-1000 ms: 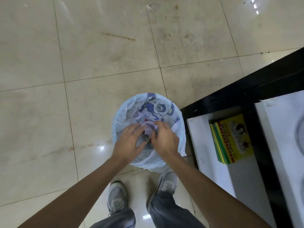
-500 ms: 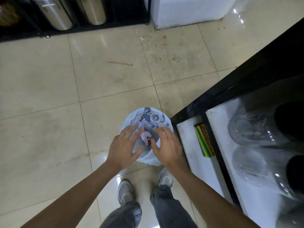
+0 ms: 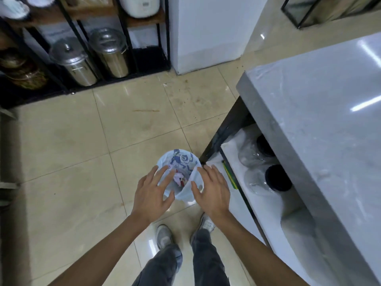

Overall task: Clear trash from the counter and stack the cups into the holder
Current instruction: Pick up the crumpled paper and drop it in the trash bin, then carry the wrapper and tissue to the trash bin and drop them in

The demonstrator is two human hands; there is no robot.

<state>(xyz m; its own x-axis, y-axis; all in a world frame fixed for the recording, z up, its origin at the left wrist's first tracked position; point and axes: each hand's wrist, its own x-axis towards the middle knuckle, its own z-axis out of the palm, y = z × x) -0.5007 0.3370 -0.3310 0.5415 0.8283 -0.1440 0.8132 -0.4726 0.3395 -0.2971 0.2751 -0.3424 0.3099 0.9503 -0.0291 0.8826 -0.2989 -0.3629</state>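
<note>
Bin: round trash bin (image 3: 181,195), thin white plastic liner; crumpled trash (image 3: 178,178) inside
Hands: left hand (image 3: 151,195), right hand (image 3: 213,191); fingers spread, empty
Tabletop: glossy grey stone tabletop (image 3: 321,112)

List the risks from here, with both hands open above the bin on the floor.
1. The bin is small and its bag liner hangs loose on the right; either hand, left or right, could snag it in passing and tip the bin.
2. The crumpled paper seems to sit high inside, so it might spill if the bin is knocked.
3. The shoes stand close behind the bin; a step forward may kick it.
</note>
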